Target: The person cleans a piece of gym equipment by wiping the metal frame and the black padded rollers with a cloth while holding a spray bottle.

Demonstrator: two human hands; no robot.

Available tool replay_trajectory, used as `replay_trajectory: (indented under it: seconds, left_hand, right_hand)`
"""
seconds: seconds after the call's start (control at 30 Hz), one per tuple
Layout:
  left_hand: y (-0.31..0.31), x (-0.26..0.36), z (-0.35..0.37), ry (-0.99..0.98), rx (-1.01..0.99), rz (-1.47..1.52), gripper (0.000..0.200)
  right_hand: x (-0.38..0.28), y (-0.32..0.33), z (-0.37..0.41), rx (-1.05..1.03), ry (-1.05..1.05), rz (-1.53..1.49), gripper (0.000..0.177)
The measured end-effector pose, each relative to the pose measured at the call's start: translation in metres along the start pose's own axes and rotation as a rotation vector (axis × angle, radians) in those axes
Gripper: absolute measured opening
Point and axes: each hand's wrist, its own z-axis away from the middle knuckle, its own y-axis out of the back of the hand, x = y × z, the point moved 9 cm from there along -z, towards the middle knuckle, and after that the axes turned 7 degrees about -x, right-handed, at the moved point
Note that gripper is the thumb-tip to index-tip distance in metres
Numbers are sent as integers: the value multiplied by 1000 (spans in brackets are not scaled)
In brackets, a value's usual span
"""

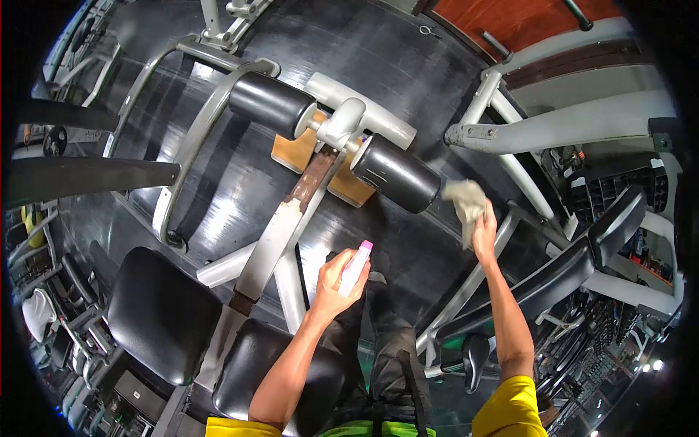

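Observation:
My left hand is wrapped round a white bottle with a pink cap, held upright in front of my legs. In my right hand is a crumpled beige cloth, hanging from the fingers and partly blurred. The cloth is close to the end of a black padded roller on a gym machine. A second black roller sits on the other side of the same bar. Below them runs a worn white frame beam with brown patches where its paint is gone.
Two black padded seats flank the beam at lower left. A padded bench stands at right, beside a black rack. Grey tube frames rise at left from the dark floor.

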Motion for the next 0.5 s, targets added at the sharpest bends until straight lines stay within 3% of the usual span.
replay_trajectory:
  seconds: [0.03, 0.07, 0.1, 0.17, 0.2, 0.27, 0.33, 0.5]
  left_hand:
    - [-1, -1, 0, 7, -13, 0, 9]
    - [-1, -1, -1, 7, -16, -4, 9]
    - [-1, 1, -1, -5, -10, -15, 9]
    - [-2, 0, -2, -12, -4, -29, 9]
    - [0, 2, -2, -47, 12, -44, 9]
    - [2, 6, -2, -77, 21, -58, 9]
    - [1, 4, -3, 4, -28, -91, 8]
    - [4, 3, -3, 26, 1, -83, 8]
  right_hand:
    - [-31, -11, -10, 94, 34, -112, 46]
    - [-15, -26, -31, 161, 105, -84, 48]
    - [-62, -45, -44, 125, 116, -151, 50]
    - [-140, -87, -67, 131, 331, -166, 56]
    - [-177, -110, -74, 140, 521, -39, 58]
    - [-208, -171, -88, -12, 538, 252, 58]
    - [-193, -230, -97, -282, 494, 652, 60]
    - [-182, -201, -73, -162, 513, 516, 63]
